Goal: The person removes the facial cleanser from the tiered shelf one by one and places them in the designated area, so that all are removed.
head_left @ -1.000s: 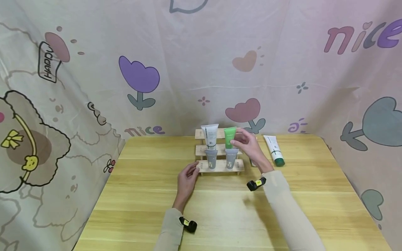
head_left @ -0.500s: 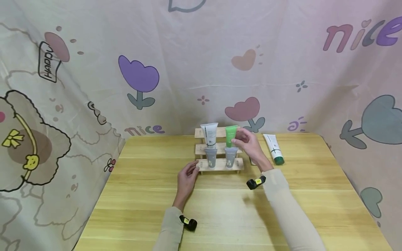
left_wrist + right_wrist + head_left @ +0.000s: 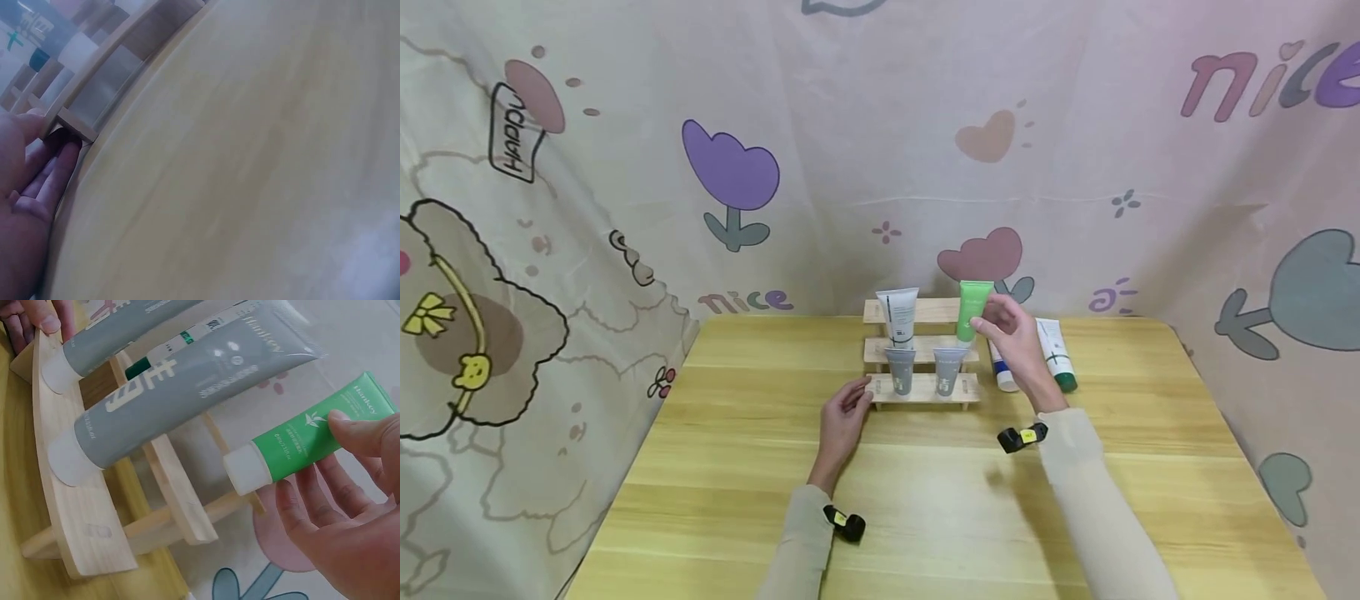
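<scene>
Right hand (image 3: 1017, 342): thumb + fingers pinch small green plastic tube w/ white cap (image 3: 973, 308); held by its side, cap down, prob. so the base is free; tube is just L of this hand, by the R end of the middle tier of the three-tier pale wooden rack (image 3: 936, 310); cap looks off the planks in R wrist view
Left hand (image 3: 842, 421): narrow grip, thumb + fingers on L end of front tier; prob. to steady the rack
Front tier: R of left hand, grey plastic tube w/ white cap (image 3: 900, 371) + matching second grey tube (image 3: 948, 369); both upright on caps, spaced apart, prob. for display
Middle tier: tall white tube w/ dark green cap (image 3: 898, 317), upright, L of right hand
Table: white tube w/ green cap (image 3: 1056, 354) lying R of right hand; white-and-blue tube (image 3: 1004, 373) beneath it, partly hidden
Count: 6 tubes seen (1 held, 3 on rack, 2 lying); 1 rack, 3 tiers; 2 hands
</scene>
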A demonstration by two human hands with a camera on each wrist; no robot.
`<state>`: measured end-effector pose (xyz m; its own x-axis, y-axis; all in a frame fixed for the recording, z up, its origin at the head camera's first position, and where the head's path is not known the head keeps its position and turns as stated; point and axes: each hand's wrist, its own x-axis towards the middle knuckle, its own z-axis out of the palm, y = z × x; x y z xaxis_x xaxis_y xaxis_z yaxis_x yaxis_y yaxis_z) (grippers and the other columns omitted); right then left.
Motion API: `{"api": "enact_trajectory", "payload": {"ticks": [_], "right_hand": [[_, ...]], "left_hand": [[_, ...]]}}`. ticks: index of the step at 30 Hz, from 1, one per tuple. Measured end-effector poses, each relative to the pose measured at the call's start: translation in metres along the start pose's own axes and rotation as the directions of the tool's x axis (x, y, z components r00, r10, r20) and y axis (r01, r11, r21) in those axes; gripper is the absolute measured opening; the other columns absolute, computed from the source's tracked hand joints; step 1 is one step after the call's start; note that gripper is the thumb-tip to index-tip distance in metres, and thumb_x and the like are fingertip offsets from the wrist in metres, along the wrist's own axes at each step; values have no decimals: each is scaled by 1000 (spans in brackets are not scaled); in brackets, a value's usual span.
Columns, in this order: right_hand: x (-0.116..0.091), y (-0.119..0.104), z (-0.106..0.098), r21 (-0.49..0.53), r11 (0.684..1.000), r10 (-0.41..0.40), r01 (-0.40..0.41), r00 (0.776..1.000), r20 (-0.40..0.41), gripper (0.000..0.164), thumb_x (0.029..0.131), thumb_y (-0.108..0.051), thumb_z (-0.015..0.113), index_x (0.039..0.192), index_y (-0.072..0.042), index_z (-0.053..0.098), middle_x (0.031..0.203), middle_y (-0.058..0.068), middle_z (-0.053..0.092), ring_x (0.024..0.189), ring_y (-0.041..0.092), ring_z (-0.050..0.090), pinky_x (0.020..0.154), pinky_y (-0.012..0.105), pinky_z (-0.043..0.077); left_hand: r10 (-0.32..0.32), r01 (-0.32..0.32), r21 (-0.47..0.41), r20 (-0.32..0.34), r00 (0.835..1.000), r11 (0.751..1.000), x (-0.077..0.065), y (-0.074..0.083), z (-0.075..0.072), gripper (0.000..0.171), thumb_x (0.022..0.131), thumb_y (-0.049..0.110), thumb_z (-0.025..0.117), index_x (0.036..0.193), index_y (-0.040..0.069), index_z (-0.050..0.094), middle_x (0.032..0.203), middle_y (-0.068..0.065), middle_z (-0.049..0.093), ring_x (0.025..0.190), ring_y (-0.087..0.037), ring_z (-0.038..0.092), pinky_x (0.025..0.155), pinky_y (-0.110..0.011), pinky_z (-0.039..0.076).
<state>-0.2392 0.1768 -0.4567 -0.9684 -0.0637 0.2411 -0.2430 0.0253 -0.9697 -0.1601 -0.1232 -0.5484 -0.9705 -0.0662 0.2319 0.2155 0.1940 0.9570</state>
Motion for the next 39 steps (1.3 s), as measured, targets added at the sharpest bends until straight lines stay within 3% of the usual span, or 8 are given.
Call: {"api": "enact_trajectory", "payload": {"ticks": [7, 13, 23, 32, 39], "right_hand": [[-10, -7, -4, 18, 1000, -24, 25, 999, -35, 43, 99, -8, 69, 138, 2, 55, 124, 14, 65, 114, 18, 63, 94, 26, 57], [-21, -10, -11, 7, 1000, -14, 15, 996, -93, 46, 100, -9, 68, 141, 2, 52, 128, 21, 62, 110, 15, 66, 91, 28, 59], [-40, -2, -41, 14, 1000, 6, -4, 982, -190, 49, 99, -7, 68, 144, 2, 50, 121, 17, 65, 98, 13, 68, 80, 26, 62], [-53, 2, -69, -105, 990, 65, -96, 961, -268, 50, 104, -16, 62, 150, -5, 46, 129, 25, 60, 100, 11, 65, 79, 22, 60], [-55, 8, -93, -128, 985, 72, -119, 943, -324, 50, 104, -17, 62, 151, -8, 47, 127, 15, 62, 100, 10, 65, 75, 23, 61]], "left_hand": [[-8, 8, -8, -16, 1000, 1000, -1, -3, -8, 28, 100, 1, 65, 127, -8, 66, 128, -25, 67, 117, -40, 66, 95, -32, 57], [-3, 3, -5, -34, 999, 1000, -2, -6, -13, 28, 99, 0, 66, 126, -9, 67, 126, -25, 68, 115, -39, 67, 91, -24, 57], [-21, 20, -17, -5, 1000, 1000, -4, -8, -10, 28, 100, 0, 65, 127, -9, 66, 126, -25, 68, 116, -40, 66, 91, -21, 56], [-14, 14, -29, 9, 1000, 999, -2, -6, -5, 29, 101, 1, 64, 128, -9, 65, 129, -24, 67, 117, -39, 66, 91, -21, 56], [-4, 5, -29, 24, 1000, 1000, 2, -1, -1, 30, 101, 1, 64, 129, -9, 65, 129, -26, 66, 117, -40, 65, 91, -19, 56]]}}
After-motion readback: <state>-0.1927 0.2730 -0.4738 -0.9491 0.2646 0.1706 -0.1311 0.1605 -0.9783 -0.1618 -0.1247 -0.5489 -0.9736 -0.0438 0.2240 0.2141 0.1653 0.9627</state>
